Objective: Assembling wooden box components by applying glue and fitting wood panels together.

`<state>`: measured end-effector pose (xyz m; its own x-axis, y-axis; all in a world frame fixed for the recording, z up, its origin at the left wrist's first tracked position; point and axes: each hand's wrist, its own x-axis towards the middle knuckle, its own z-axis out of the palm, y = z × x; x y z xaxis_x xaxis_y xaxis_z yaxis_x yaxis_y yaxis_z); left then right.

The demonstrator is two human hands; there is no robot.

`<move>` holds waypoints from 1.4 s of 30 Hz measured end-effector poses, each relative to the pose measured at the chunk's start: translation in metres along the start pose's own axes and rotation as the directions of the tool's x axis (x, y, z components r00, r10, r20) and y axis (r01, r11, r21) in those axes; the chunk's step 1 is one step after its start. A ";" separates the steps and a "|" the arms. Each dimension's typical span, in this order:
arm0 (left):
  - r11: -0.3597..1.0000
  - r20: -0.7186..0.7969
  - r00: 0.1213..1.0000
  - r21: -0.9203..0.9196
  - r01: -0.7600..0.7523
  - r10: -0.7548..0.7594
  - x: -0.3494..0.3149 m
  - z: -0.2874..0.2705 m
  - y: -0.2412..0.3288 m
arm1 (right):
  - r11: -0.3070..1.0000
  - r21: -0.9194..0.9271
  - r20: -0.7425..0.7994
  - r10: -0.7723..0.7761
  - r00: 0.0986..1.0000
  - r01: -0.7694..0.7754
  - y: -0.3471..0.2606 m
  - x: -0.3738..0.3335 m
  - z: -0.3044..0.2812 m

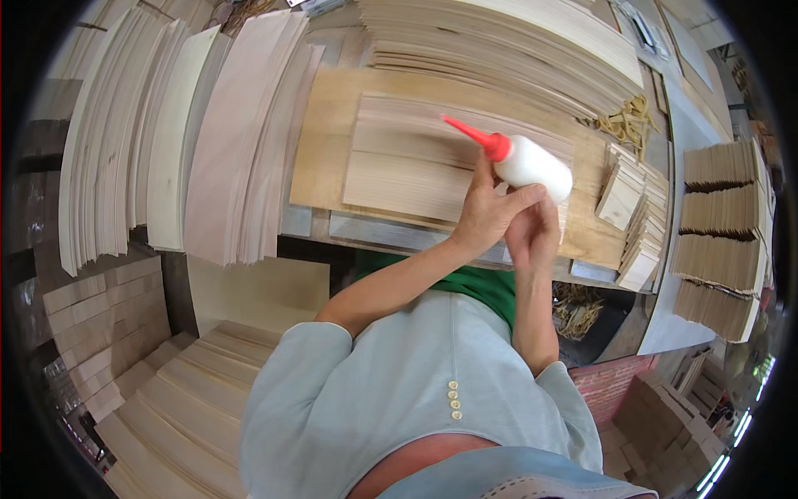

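Observation:
A white squeeze glue bottle with a long red pointed nozzle is tilted over the bench, its tip toward the upper left. My left hand grips it from below, with fingers up by the red collar and the thumb across its near side. At the bottle's base, my right hand is closed against it, its fingertips partly hidden behind the bottle and my left thumb. Beneath the bottle lies a pale thin wooden panel, on a larger yellowish board.
Stacked thin wood sheets stand at the left, and long strips are piled behind. Small wooden pieces and tan rubber bands sit to the right. Bundled slats line the far right. Long boards lie low at left.

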<state>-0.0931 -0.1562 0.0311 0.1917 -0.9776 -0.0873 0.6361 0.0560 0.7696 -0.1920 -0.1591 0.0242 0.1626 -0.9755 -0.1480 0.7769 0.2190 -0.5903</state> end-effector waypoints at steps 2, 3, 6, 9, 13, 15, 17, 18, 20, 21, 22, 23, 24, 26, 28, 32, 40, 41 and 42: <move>0.907 0.149 0.981 0.381 -0.176 0.128 0.003 -0.016 -0.002 | 0.999 0.023 -0.016 -0.036 0.999 0.036 -0.006 0.010 -0.006; 0.676 0.232 0.970 0.703 -0.220 0.075 0.001 -0.036 0.009 | 0.999 0.008 0.024 -0.050 0.998 0.050 -0.012 0.014 -0.004; 0.107 0.495 0.867 0.867 -0.487 -0.064 -0.002 -0.090 0.060 | 0.993 0.117 0.074 -0.029 0.997 0.020 -0.028 0.025 0.007; -0.081 0.476 0.862 0.865 -0.494 -0.173 0.002 -0.128 0.087 | 0.995 0.088 0.061 0.038 0.997 -0.044 -0.025 0.039 0.011; -0.148 0.457 0.851 0.852 -0.502 -0.258 0.008 -0.152 0.096 | 0.995 0.066 0.053 0.066 0.996 -0.069 -0.003 0.061 0.025; -0.132 0.474 0.847 0.848 -0.513 -0.242 0.008 -0.157 0.096 | 0.999 0.004 0.034 0.052 0.998 -0.052 0.007 0.069 0.036; -0.117 0.491 0.842 0.844 -0.524 -0.223 0.008 -0.158 0.097 | 0.998 -0.058 0.029 0.039 0.999 -0.038 0.014 0.078 0.043; -0.109 0.495 0.844 0.846 -0.523 -0.209 0.007 -0.158 0.098 | 0.997 -0.061 0.027 0.042 0.999 -0.040 0.018 0.081 0.047; -0.103 0.492 0.849 0.850 -0.517 -0.193 0.006 -0.160 0.097 | 0.994 -0.104 0.037 0.027 0.999 -0.023 0.026 0.088 0.055; -0.100 0.504 0.844 0.845 -0.526 -0.181 0.007 -0.160 0.096 | 0.994 -0.106 0.037 0.031 0.999 -0.027 0.029 0.091 0.056; -0.098 0.514 0.840 0.840 -0.534 -0.170 0.008 -0.162 0.095 | 0.988 -0.157 0.053 0.015 0.999 -0.006 0.032 0.095 0.057; -0.098 0.510 0.843 0.843 -0.529 -0.170 0.008 -0.162 0.094 | 0.978 -0.208 0.070 -0.001 0.998 0.016 0.035 0.098 0.059; -0.095 0.513 0.842 0.842 -0.531 -0.167 0.009 -0.162 0.094 | 0.978 -0.208 0.069 0.003 0.998 0.011 0.039 0.101 0.062; -0.093 0.508 0.845 0.845 -0.526 -0.166 0.008 -0.163 0.095 | 0.955 -0.291 0.127 -0.018 0.992 0.054 0.047 0.104 0.070; -0.096 0.498 0.852 0.851 -0.516 -0.164 0.008 -0.163 0.095 | 0.952 -0.302 0.165 0.000 0.986 0.051 0.054 0.108 0.076; -0.103 0.485 0.857 0.856 -0.506 -0.175 0.008 -0.163 0.094 | 0.927 -0.358 0.236 -0.021 0.971 0.108 0.072 0.118 0.082; -0.084 0.474 0.863 0.866 -0.493 -0.176 0.008 -0.163 0.093 | 0.895 -0.429 0.192 -0.042 0.980 0.123 0.098 0.132 0.086; -0.084 0.475 0.862 0.865 -0.494 -0.178 0.008 -0.162 0.094 | 0.888 -0.435 0.192 -0.073 0.979 0.151 0.100 0.134 0.085; -0.083 0.471 0.864 0.867 -0.491 -0.179 0.008 -0.162 0.094 | 0.880 -0.440 0.191 -0.103 0.976 0.179 0.101 0.135 0.084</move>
<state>0.0889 -0.1256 0.0007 -0.3008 -0.9499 0.0846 -0.7952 0.2987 0.5277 -0.0405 -0.2700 0.0107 0.1946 -0.9785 0.0679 0.4446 0.0263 -0.8953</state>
